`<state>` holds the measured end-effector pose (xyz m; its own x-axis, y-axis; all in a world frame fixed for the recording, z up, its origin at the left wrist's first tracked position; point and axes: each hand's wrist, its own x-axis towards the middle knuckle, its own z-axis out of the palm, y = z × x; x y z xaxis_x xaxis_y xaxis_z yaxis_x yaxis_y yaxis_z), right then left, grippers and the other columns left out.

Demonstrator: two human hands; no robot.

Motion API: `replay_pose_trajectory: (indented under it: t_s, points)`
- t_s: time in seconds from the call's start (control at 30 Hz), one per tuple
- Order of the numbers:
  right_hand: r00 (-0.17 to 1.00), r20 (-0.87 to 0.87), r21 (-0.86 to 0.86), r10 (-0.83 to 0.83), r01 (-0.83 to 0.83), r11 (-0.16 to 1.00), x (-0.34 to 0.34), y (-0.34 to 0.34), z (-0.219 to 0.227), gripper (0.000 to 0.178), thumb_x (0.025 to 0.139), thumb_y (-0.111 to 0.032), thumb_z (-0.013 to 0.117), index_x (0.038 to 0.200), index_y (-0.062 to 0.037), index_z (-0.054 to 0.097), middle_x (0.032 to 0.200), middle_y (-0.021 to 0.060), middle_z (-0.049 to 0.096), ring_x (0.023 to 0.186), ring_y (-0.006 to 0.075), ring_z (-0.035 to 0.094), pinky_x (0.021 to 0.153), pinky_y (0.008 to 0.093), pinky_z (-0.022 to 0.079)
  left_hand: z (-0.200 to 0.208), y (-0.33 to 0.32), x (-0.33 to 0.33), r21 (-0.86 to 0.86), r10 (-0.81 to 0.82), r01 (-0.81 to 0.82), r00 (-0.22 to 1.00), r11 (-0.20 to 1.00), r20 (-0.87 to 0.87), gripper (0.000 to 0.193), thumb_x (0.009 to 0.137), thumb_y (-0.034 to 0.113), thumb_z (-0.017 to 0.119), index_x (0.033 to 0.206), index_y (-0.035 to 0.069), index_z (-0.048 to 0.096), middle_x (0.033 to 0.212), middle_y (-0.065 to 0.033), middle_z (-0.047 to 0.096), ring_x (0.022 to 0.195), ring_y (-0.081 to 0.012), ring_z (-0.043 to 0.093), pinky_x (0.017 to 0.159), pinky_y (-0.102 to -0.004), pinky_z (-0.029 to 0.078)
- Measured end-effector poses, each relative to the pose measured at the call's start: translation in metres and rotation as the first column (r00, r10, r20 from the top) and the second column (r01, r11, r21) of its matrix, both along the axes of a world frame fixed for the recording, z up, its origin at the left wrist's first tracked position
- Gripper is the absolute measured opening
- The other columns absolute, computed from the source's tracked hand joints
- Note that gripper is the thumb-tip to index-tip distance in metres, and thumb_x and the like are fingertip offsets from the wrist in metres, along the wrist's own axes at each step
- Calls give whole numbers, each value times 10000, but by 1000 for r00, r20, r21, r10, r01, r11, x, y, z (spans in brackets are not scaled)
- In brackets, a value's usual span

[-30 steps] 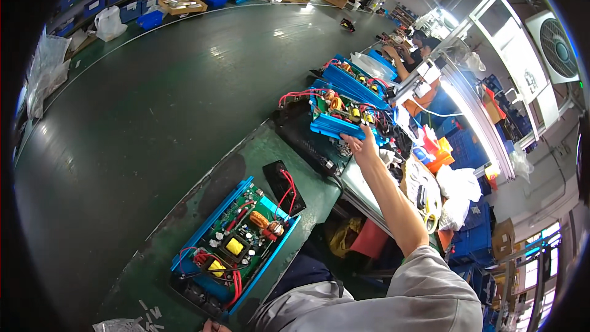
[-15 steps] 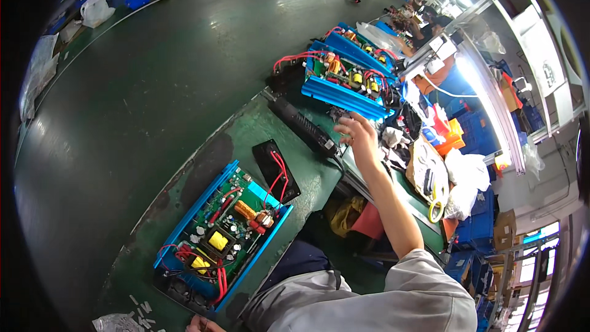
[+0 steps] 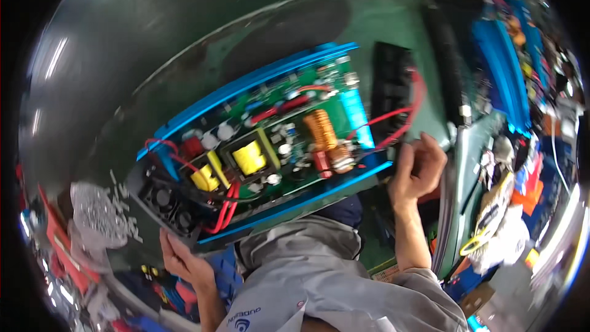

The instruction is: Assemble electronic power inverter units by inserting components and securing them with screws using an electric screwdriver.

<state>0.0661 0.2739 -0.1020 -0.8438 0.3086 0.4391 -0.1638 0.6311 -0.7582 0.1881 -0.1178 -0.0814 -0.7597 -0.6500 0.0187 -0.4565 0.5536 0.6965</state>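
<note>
Handling seems the step in hand: an open blue-metal box of green circuitry (image 3: pixel 294 124) lies on the dark green surface (image 3: pixel 399 15), the left hand (image 3: pixel 186 262) at its black fan end (image 3: pixel 165 201), grip unclear. Just beside the box's other end, the right hand (image 3: pixel 421 167) is loosely curled, seemingly empty; moving the box calls for slack in the red insulated wires (image 3: pixel 410 110) to the flat black panel (image 3: pixel 391 83).

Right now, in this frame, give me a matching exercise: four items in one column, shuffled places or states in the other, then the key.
Column one:
1. left hand
2. right hand
3. black plate
4. clear plastic bag

Column two:
A. crossed by red wires
B. beside small pale pieces
C. loosely curled, nothing visible in it
D. near the blue-sided unit's lower left corner

Pairs: 1-D; 2-C; 3-A; 4-B
</note>
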Motion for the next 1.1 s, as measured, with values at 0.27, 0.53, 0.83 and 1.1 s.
replay_pose_trajectory:
  t_s: [0.27, 0.53, 0.83, 1.1]
  points:
    - [978, -112, -118, 175, -188, 975, 5, 3, -8, 444, 878, 26, 663, 1275, 33, 464, 815, 84, 563, 685, 136, 517, 587, 249, 435, 10, 15, -15, 84, 75, -66, 991, 994, -109, 369, 1087, 163, 452, 1245, -142, 588, 1036, -93, 688, 903, -110, 599, 814, -249, 488]
    - [886, 55, 348, 461, -450, 823, 12, -43, 37, 546, 690, 26, 844, 1176, -41, 605, 845, 39, 540, 765, 217, 493, 684, 352, 444, 31, -8, -41, -168, -71, 82, 995, 982, 73, 121, 958, -34, 573, 1070, -44, 618, 951, -62, 633, 847, -127, 577, 786, -252, 473]
    - [908, 36, 465, 418, -385, 797, -6, -56, 50, 405, 721, -24, 868, 1095, -54, 716, 903, 58, 634, 786, 222, 532, 723, 360, 448, 28, -12, -56, -219, -290, 266, 953, 939, -84, 216, 851, -78, 678, 1047, 13, 686, 1004, -117, 653, 934, -256, 672, 847, -322, 540]
    - [798, 98, 337, 595, -589, 734, -2, -94, 70, 376, 693, -11, 861, 1044, -68, 738, 893, 93, 610, 787, 265, 596, 687, 365, 492, 54, 12, -80, 11, -247, 252, 953, 968, -176, 344, 987, 267, 637, 1203, 1, 677, 1343, -187, 582, 1255, -354, 520, 1074, -426, 399]
